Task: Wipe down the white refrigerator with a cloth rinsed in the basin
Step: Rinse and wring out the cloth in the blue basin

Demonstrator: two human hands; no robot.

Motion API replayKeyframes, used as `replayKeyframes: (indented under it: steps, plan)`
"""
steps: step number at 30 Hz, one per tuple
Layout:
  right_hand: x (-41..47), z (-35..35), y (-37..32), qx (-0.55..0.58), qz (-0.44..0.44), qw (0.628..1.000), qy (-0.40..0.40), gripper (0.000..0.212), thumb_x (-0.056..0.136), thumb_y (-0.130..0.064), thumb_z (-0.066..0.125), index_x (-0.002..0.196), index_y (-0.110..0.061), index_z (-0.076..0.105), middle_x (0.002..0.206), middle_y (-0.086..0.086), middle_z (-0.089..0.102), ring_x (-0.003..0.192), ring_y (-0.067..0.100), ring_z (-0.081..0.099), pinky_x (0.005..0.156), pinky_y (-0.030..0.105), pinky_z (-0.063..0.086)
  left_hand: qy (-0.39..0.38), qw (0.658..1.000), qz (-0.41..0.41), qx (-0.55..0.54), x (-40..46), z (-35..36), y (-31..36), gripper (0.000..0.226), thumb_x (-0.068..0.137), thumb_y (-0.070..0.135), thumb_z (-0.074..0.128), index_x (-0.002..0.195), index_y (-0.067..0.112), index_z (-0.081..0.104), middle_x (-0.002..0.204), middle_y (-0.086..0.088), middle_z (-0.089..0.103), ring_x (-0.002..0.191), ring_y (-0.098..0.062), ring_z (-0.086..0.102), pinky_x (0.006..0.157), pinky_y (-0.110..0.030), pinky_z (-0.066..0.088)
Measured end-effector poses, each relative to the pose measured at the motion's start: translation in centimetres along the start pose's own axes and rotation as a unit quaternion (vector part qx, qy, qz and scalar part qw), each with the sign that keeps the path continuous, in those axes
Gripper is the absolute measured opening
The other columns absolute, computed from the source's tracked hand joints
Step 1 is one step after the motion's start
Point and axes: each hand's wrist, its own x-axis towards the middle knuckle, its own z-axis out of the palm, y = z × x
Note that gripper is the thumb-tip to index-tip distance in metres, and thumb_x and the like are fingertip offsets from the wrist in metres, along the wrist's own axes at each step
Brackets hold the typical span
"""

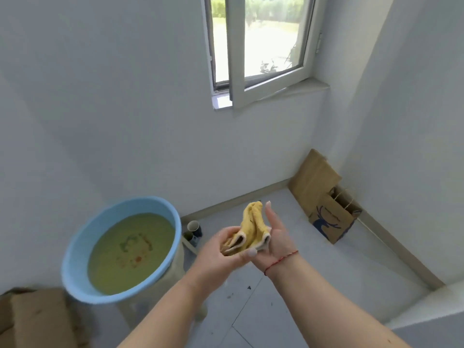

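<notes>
Head view: yellow cloth (252,228) bunched and folded, held in mid-air between both hands. Left hand (221,249) grips its lower folds, thumb curled over the edge. Right hand (275,234) flat, fingers straight and together, palm pressed against the cloth's side; red string (281,261) on that wrist. Blue basin (75,249) with murky yellow-green water sits to the left of the left hand, well apart. Brown paper bag (332,218) beyond the right hand, on the floor by the wall corner.
</notes>
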Motion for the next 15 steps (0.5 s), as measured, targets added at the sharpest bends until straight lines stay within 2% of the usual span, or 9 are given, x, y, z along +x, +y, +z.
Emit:
replayKeyframes:
  steps: [2, 4, 6, 8, 10, 11, 13, 14, 15]
  plan:
    - [1.5, 2.0, 2.4, -0.037, 0.024, 0.998, -0.037, 0.033, 0.092, -0.029, 0.049, 0.08, -0.001, 0.062, 0.072, 0.021, 0.066, 0.067, 0.033, 0.067, 0.073, 0.048, 0.055, 0.04, 0.999, -0.005, -0.034, -0.5, -2.9, -1.3, 0.044, 0.072, 0.049, 0.078, 0.109, 0.026, 0.067, 0.093, 0.01, 0.072, 0.09, -0.009, 0.068, 0.075, -0.023, 0.053]
    - [3.9, 4.1, 4.9, -0.074, 0.045, 0.996, -0.034, 0.022, 0.088, -0.014, 0.048, 0.096, 0.003, 0.06, 0.087, 0.023, 0.066, 0.081, 0.035, 0.066, 0.087, 0.05, 0.049, 0.123, 0.989, -0.03, -0.076, -0.6, -6.7, -2.5, 0.026, 0.088, 0.039, 0.068, 0.101, 0.017, 0.071, 0.084, 0.004, 0.075, 0.081, -0.013, 0.068, 0.069, -0.022, 0.053]
    - [6.5, 5.2, 6.8, -0.101, 0.058, 0.993, 0.001, 0.027, 0.092, -0.007, 0.043, 0.11, 0.008, 0.056, 0.103, 0.028, 0.063, 0.095, 0.04, 0.062, 0.09, 0.053, 0.046, 0.19, 0.972, -0.076, -0.118, -0.5, -10.1, -3.5, 0.023, 0.097, 0.033, 0.054, 0.097, 0.017, 0.07, 0.089, -0.002, 0.076, 0.085, -0.015, 0.071, 0.071, -0.024, 0.055]
    - [9.6, 6.7, 8.8, -0.152, 0.061, 0.985, 0.047, 0.026, 0.095, -0.005, 0.042, 0.11, 0.012, 0.055, 0.106, 0.03, 0.064, 0.096, 0.041, 0.062, 0.083, 0.052, 0.049, 0.257, 0.954, -0.121, -0.095, -0.1, -14.6, -5.5, 0.029, 0.1, 0.038, 0.046, 0.096, 0.019, 0.067, 0.096, -0.001, 0.074, 0.093, -0.016, 0.068, 0.078, -0.029, 0.053]
    - [12.6, 8.3, 10.8, -0.214, 0.061, 0.971, 0.089, 0.024, 0.095, -0.006, 0.046, 0.11, 0.011, 0.056, 0.106, 0.028, 0.065, 0.094, 0.041, 0.064, 0.079, 0.05, 0.053, 0.323, 0.932, -0.144, -0.077, 0.3, -19.1, -7.6, 0.037, 0.1, 0.045, 0.043, 0.104, 0.015, 0.065, 0.102, -0.005, 0.07, 0.098, -0.022, 0.065, 0.089, -0.04, 0.052]
    - [14.5, 9.1, 11.9, -0.252, 0.059, 0.96, 0.108, 0.023, 0.094, -0.007, 0.049, 0.11, 0.008, 0.057, 0.107, 0.027, 0.065, 0.094, 0.04, 0.064, 0.081, 0.051, 0.054, 0.345, 0.922, -0.154, -0.082, 0.4, -21.5, -8.6, 0.036, 0.1, 0.044, 0.044, 0.109, 0.014, 0.062, 0.106, -0.007, 0.069, 0.097, -0.023, 0.064, 0.09, -0.043, 0.052]
    - [17.9, 10.2, 13.9, -0.332, 0.053, 0.933, 0.126, 0.032, 0.081, -0.014, 0.062, 0.11, -0.002, 0.06, 0.109, 0.022, 0.065, 0.099, 0.037, 0.063, 0.089, 0.053, 0.052, 0.369, 0.908, -0.167, -0.105, 0.3, -25.2, -10.2, 0.03, 0.099, 0.033, 0.053, 0.124, 0.017, 0.054, 0.117, -0.008, 0.065, 0.09, -0.023, 0.065, 0.075, -0.038, 0.059]
    - [19.9, 10.4, 15.1, -0.37, 0.051, 0.919, 0.127, 0.044, 0.068, -0.019, 0.068, 0.11, -0.006, 0.062, 0.11, 0.02, 0.065, 0.1, 0.037, 0.063, 0.091, 0.054, 0.051, 0.379, 0.901, -0.177, -0.112, 0.0, -27.0, -11.1, 0.039, 0.097, 0.023, 0.058, 0.134, 0.02, 0.046, 0.124, -0.006, 0.06, 0.088, -0.022, 0.064, 0.065, -0.031, 0.06]
    - [21.8, 10.7, 16.1, -0.409, 0.053, 0.902, 0.127, 0.055, 0.057, -0.023, 0.07, 0.11, -0.011, 0.062, 0.111, 0.018, 0.064, 0.101, 0.036, 0.062, 0.091, 0.054, 0.051, 0.383, 0.899, -0.182, -0.113, -0.1, -28.8, -12.5, 0.056, 0.094, 0.011, 0.061, 0.144, 0.025, 0.037, 0.132, -0.004, 0.055, 0.092, -0.022, 0.063, 0.065, -0.029, 0.059]
